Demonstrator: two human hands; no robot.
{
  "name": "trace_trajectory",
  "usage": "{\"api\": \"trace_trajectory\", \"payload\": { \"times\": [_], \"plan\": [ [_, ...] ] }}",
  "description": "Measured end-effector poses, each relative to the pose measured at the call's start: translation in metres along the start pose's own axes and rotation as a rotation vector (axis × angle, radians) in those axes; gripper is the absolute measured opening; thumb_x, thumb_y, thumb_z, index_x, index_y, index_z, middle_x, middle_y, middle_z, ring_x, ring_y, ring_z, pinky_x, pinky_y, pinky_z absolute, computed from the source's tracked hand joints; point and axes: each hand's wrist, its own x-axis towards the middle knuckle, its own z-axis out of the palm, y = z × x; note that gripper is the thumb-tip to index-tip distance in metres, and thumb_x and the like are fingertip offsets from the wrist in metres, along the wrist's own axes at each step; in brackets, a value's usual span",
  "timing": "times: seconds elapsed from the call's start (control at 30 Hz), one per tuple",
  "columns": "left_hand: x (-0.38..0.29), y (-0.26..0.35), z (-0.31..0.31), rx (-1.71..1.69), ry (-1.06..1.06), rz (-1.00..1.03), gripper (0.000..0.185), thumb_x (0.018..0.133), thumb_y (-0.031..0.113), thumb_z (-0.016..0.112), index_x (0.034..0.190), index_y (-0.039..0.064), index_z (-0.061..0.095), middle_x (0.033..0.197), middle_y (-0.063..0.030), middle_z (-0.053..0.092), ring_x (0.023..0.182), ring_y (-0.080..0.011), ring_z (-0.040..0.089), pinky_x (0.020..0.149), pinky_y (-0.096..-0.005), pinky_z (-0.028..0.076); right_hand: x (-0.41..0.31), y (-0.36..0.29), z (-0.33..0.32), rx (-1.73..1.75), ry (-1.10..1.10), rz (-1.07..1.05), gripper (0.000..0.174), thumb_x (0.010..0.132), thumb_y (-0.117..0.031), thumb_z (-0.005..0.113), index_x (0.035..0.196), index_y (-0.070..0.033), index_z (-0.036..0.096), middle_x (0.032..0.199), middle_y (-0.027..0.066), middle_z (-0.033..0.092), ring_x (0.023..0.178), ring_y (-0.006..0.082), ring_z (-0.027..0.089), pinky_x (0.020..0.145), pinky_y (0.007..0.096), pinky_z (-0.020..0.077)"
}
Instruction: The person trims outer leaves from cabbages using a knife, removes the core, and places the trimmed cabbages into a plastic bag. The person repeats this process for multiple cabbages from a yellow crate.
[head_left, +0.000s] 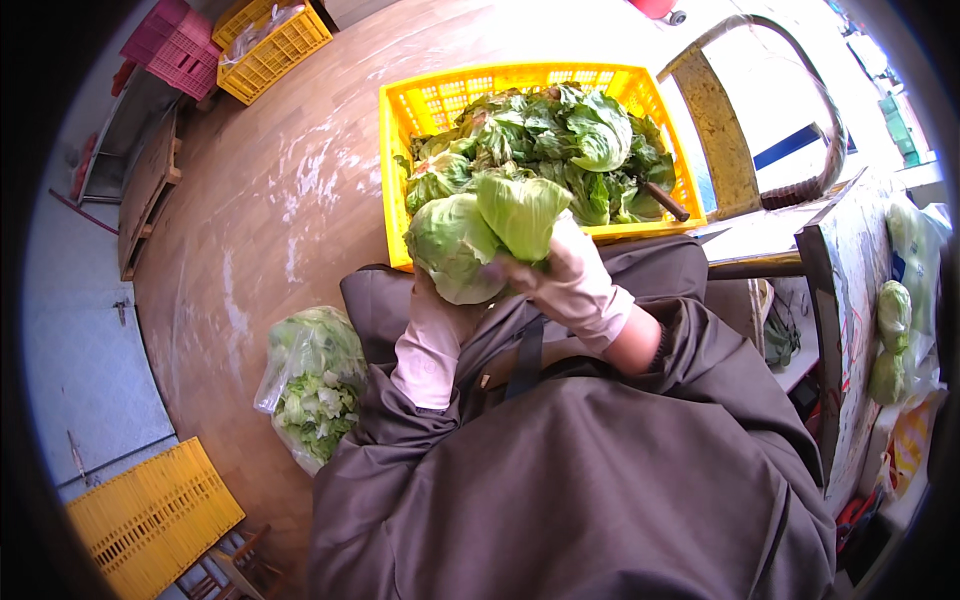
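Both my hands wear pale pink gloves. My left hand (431, 341) supports a round head of lettuce (452, 244) from below, with its fingers hidden behind the head. At the head's right side, my right hand (581, 289) grips a loose outer lettuce leaf (523, 214) that stands away from it. Just beyond my hands is a yellow plastic crate (396, 187) filled with lettuce leaves (517, 127), some wilted or brown at the edges. A brown handle (666, 201) sticks out of the leaves near the crate's right front corner; the rest of that tool is covered.
On the floor at my left stands a clear plastic bag (281, 375) of lettuce. A hand truck (716, 135) with a worn yellow frame stands right of the crate. Yellow crates (157, 517) lie at lower left. A worn table (847, 300) edges my right side.
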Motion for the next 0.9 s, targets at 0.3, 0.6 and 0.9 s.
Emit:
{"api": "trace_trajectory", "payload": {
  "times": [0.3, 0.6, 0.9],
  "plan": [
    [-0.008, 0.023, -0.026, 0.082, 0.099, -0.057, 0.062, 0.101, 0.054, 0.030, 0.147, 0.014, 0.039, 0.148, -0.0134, 0.045, 0.134, -0.0390, 0.045, 0.109, -0.0654, 0.037, 0.008, 0.032, -0.018, 0.548, 0.258, 0.736, 0.030, 0.102, -0.027, 0.057, 0.116, -0.002, 0.067, 0.100, 0.0030, 0.070, 0.088, 0.0102, 0.061, 0.079, 0.0264, 0.0494],
    [-0.003, 0.022, -0.042, 0.114, 0.120, 0.081, 0.057, 0.100, 0.051, 0.041, 0.142, 0.011, 0.045, 0.138, -0.0138, 0.054, 0.123, -0.0355, 0.056, 0.101, -0.0543, 0.050, -0.006, 0.021, -0.014, 0.742, 0.015, 0.460, 0.068, 0.093, -0.031, 0.069, 0.147, -0.004, 0.038, 0.134, 0.0106, 0.054, 0.119, 0.0197, 0.054, 0.100, 0.0347, 0.0455],
    [-0.002, 0.019, -0.016, 0.779, 0.394, 0.385, 0.067, 0.102, 0.058, 0.037, 0.141, 0.004, 0.045, 0.135, -0.0161, 0.056, 0.123, -0.0299, 0.057, 0.103, -0.0482, 0.049, -0.009, 0.039, 0.019, 0.607, 0.406, 0.686, 0.020, 0.098, -0.015, 0.059, 0.115, -0.009, 0.067, 0.091, -0.0046, 0.064, 0.080, 0.0068, 0.054, 0.071, 0.0240, 0.0447]
  ]
}}
